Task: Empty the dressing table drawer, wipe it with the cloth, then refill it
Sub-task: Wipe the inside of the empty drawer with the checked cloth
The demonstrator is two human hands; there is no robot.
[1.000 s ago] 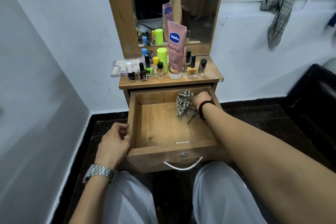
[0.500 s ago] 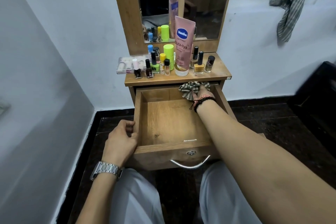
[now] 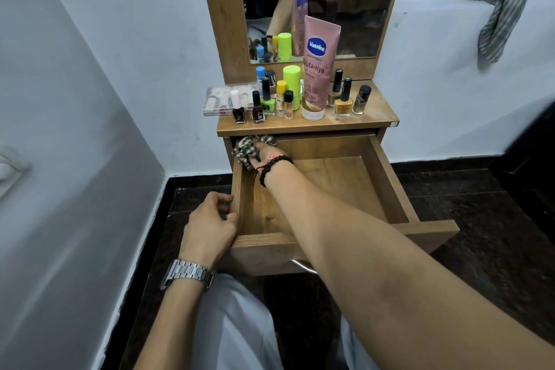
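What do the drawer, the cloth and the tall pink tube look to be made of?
Drawer: wood or wood-look board, matte, with brown grain on the floor and walls; which of the two is unclear. Cloth: soft woven fabric in a green and cream check, bunched in folds under the right hand. Pink tube: probably plastic, smooth, slightly glossy, with printed lettering.

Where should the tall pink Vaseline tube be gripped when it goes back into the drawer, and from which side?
Probably round its mid-body, coming from the front and slightly above. The Vaseline tube stands upright on its cap, taller than everything nearby, so its upper half is clear. The green stick and nail polish bottles crowd its base on both sides.
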